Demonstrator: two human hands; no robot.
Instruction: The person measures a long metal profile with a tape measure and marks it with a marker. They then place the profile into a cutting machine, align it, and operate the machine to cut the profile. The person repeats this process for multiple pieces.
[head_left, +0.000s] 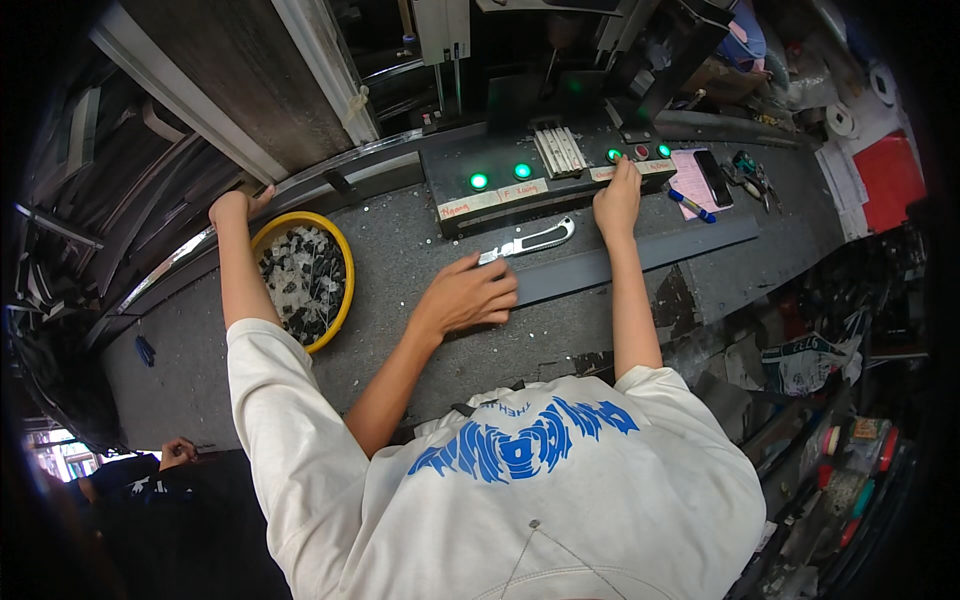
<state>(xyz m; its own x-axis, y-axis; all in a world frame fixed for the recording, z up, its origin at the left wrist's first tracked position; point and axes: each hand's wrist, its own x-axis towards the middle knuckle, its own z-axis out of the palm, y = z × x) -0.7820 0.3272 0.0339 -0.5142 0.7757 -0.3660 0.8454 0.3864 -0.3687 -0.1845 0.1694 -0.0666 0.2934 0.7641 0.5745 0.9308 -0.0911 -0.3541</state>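
Observation:
At the far left, my left hand [238,206] lies by the dark metal rail [292,186], thumb stretched out, holding nothing visible; its other fingers bend partly out of sight. My right hand [618,197] reaches a finger to a lit green button [614,156] on the black control box [462,216], grasping nothing. Between my arms comes a co-worker's hand [468,296], resting at the left end of a long grey strip [640,260]. Its fingertips are beside a silver utility knife [540,238]; whether they touch it I cannot tell.
A yellow basin [349,262] of black and clear scraps stands by my left forearm. Several light bars [558,152] lie on the control box. To its right are a phone [712,178], a blue marker [693,206] and pink paper [686,164]. A dark-clothed person [190,530] is at lower left.

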